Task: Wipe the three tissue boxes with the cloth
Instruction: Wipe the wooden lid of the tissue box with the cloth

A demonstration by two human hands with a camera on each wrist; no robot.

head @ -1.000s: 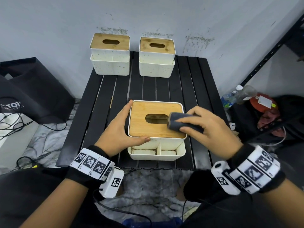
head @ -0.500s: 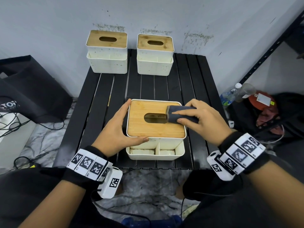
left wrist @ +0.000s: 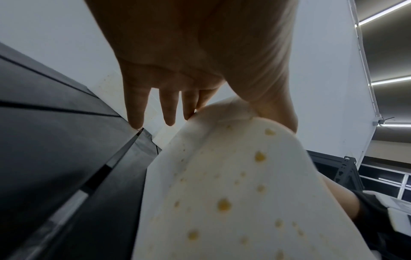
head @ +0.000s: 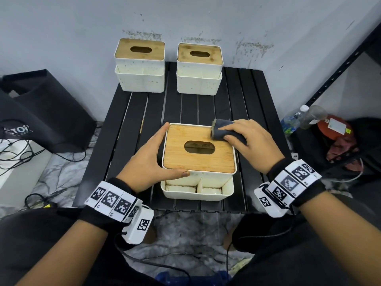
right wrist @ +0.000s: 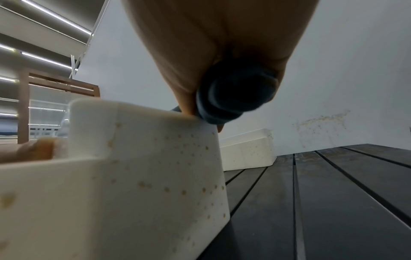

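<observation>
Three white tissue boxes with bamboo lids stand on a black slatted table [head: 127,112]. The near box [head: 199,159] is at the table's front; two more, the back left box [head: 140,65] and the back right box [head: 199,68], stand by the wall. My right hand [head: 245,141] grips a rolled dark blue cloth [head: 221,132] and presses it on the near lid's far right corner. The cloth [right wrist: 235,95] shows bunched under that hand over the speckled box wall [right wrist: 144,176]. My left hand [head: 152,159] braces the box's left side, thumb on the front edge, fingers straight along the wall [left wrist: 233,184].
A black bag [head: 41,112] lies on the floor at left with cables [head: 18,155]. At right stands a black metal rack [head: 340,69], with plastic bottles [head: 299,118] and a red item [head: 334,129] beside it. A grey wall runs behind the table.
My right hand has slid the cloth from beside the lid's slot toward the lid's far right corner. The left hand has stayed against the box's left side.
</observation>
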